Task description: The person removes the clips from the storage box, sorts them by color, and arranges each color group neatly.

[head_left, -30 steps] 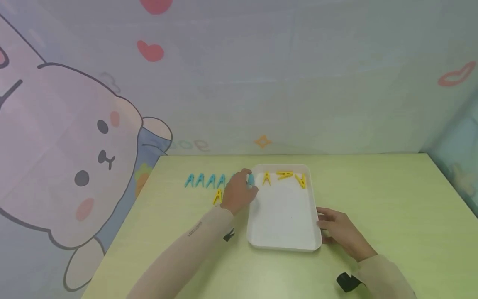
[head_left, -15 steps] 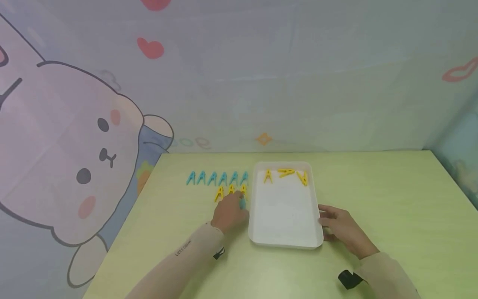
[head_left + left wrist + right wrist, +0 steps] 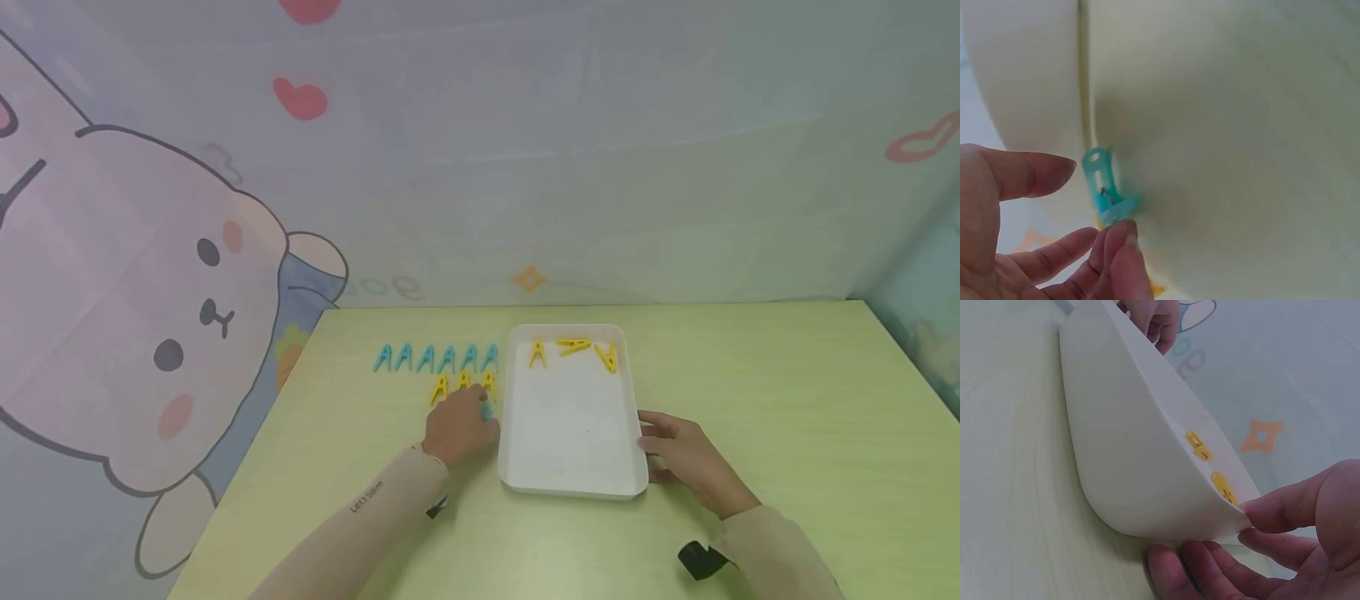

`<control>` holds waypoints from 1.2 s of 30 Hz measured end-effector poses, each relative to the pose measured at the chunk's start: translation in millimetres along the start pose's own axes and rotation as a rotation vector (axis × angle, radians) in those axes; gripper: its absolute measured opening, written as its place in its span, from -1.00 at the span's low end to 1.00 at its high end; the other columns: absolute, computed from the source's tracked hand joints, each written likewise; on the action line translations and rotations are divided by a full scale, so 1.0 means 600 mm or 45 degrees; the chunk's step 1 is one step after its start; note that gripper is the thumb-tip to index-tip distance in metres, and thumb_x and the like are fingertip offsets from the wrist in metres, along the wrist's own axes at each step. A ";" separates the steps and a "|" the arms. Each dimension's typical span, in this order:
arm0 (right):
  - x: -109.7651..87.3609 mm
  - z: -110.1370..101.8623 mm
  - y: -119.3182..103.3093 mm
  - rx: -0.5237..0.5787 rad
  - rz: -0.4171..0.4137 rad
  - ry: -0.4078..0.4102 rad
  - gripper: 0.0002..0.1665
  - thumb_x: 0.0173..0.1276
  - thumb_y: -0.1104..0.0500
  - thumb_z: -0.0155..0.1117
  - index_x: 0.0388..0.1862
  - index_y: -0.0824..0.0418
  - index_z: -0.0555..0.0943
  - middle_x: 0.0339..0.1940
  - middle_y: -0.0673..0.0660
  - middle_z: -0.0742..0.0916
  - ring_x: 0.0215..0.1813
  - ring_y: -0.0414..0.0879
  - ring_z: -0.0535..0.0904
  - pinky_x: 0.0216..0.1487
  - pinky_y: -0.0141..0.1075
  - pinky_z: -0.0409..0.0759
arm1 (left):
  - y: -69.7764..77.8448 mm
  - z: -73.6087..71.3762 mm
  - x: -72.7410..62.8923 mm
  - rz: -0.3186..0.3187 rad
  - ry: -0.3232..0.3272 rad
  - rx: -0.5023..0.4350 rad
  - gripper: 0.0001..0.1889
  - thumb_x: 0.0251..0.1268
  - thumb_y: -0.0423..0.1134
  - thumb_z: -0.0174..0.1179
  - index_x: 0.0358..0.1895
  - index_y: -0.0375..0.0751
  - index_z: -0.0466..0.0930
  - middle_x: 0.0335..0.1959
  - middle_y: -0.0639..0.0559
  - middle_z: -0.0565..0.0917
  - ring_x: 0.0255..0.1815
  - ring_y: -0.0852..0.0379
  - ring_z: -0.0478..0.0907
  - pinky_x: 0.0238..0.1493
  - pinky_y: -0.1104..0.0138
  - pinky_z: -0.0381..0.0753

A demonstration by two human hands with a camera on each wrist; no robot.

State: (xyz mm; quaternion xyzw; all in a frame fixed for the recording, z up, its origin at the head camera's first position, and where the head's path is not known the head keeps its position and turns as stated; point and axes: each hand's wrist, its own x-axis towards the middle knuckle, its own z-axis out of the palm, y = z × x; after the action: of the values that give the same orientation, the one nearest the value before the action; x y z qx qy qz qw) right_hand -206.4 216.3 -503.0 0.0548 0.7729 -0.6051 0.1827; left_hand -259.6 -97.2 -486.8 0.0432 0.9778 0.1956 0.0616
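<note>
My left hand (image 3: pixel 457 427) is low over the table, left of the white tray (image 3: pixel 570 446), at a light-blue clothespin (image 3: pixel 486 411). In the left wrist view its fingertips touch the lower end of this clothespin (image 3: pixel 1099 172), and the thumb stands apart from it. Just beyond the hand is a row of yellow clothespins (image 3: pixel 440 388), partly hidden by the fingers. Behind them lies a row of several light-blue clothespins (image 3: pixel 426 358). My right hand (image 3: pixel 686 458) holds the tray's right edge, thumb at the rim and fingers against the outer wall. Yellow clothespins (image 3: pixel 574 346) lie at the tray's far end.
A pale green wood-grain table (image 3: pixel 780 400) carries everything. At its back rises a curtain-like backdrop (image 3: pixel 675 208) printed with a rabbit (image 3: pixel 225 333) on the left. A black strap piece (image 3: pixel 701 560) hangs at the right sleeve.
From near the tray's far left corner, my left hand has come nearer to me, bringing a light-blue clothespin in front of the yellow row. The right hand and the tray hold their places.
</note>
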 end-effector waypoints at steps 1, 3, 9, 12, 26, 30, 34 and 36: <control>0.000 0.000 0.000 0.001 0.000 -0.002 -0.35 0.51 0.28 0.02 0.51 0.42 0.18 0.37 0.50 0.39 0.09 0.12 0.58 -0.16 -0.12 0.67 | 0.002 -0.004 0.001 0.004 0.014 0.009 -0.56 0.12 -0.21 0.23 0.11 -0.25 0.60 -0.29 -0.03 0.65 -0.50 0.07 0.46 -0.54 0.23 0.44; 0.000 0.001 -0.001 0.004 0.003 -0.004 -0.35 0.51 0.27 0.02 0.51 0.42 0.17 0.38 0.50 0.39 0.09 0.12 0.58 -0.16 -0.12 0.67 | 0.007 -0.010 0.007 0.025 0.055 0.021 -0.60 0.12 -0.23 0.21 0.06 -0.25 0.62 -0.25 -0.03 0.67 -0.45 0.08 0.49 -0.51 0.21 0.48; 0.001 -0.002 -0.001 0.001 0.017 0.003 -0.35 0.51 0.28 0.02 0.51 0.41 0.17 0.38 0.50 0.39 0.12 0.14 0.56 -0.16 -0.12 0.67 | 0.047 -0.035 0.035 0.149 0.231 -0.112 -0.71 0.17 -0.35 0.09 -0.04 -0.31 0.61 -0.26 -0.10 0.65 -0.45 0.05 0.51 -0.52 0.21 0.51; 0.002 -0.003 0.000 0.004 0.017 0.010 -0.36 0.51 0.28 0.02 0.51 0.41 0.18 0.38 0.50 0.38 0.12 0.15 0.56 -0.16 -0.11 0.67 | 0.073 -0.035 0.055 0.224 0.313 -0.212 -0.63 0.21 -0.37 0.04 0.10 -0.31 0.53 -0.16 -0.13 0.59 -0.44 0.04 0.49 -0.49 0.23 0.49; 0.004 0.003 0.003 0.019 0.004 0.037 -0.37 0.49 0.29 0.03 0.48 0.43 0.22 0.35 0.51 0.41 0.11 0.15 0.58 -0.16 -0.11 0.67 | 0.172 -0.020 0.129 0.143 0.203 -0.071 -0.48 0.27 -0.28 0.17 0.33 -0.21 0.45 0.24 -0.28 0.44 -0.71 0.14 0.26 -0.69 0.31 0.36; 0.004 0.002 0.004 0.019 0.002 0.043 -0.37 0.49 0.30 0.03 0.48 0.44 0.22 0.35 0.51 0.41 0.11 0.16 0.58 -0.17 -0.11 0.67 | 0.182 -0.016 0.151 0.062 0.095 0.080 -0.59 0.26 -0.29 0.18 0.19 -0.20 0.57 0.14 -0.23 0.51 -0.59 0.11 0.34 -0.61 0.29 0.43; 0.003 0.003 0.005 0.013 0.007 0.052 -0.38 0.48 0.30 0.04 0.48 0.43 0.23 0.34 0.50 0.42 0.10 0.15 0.59 -0.17 -0.12 0.67 | 0.185 -0.003 0.175 -0.010 0.023 0.169 -0.83 0.27 -0.30 0.18 -0.15 -0.25 0.67 -0.29 -0.09 0.62 -0.61 0.14 0.38 -0.65 0.33 0.43; 0.004 0.003 0.005 0.015 0.012 0.057 -0.38 0.49 0.30 0.04 0.48 0.42 0.23 0.34 0.50 0.43 0.11 0.16 0.58 -0.17 -0.12 0.67 | 0.186 0.007 0.188 -0.024 0.002 0.204 -0.90 0.28 -0.31 0.17 -0.32 -0.24 0.67 -0.52 -0.02 0.59 -0.67 0.16 0.38 -0.69 0.36 0.41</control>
State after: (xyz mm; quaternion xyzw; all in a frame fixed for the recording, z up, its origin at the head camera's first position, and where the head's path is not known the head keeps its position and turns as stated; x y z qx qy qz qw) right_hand -207.2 214.9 -506.7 0.0731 0.7731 -0.6074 0.1677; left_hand -363.6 19.1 -459.3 0.0387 0.9907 0.1163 0.0589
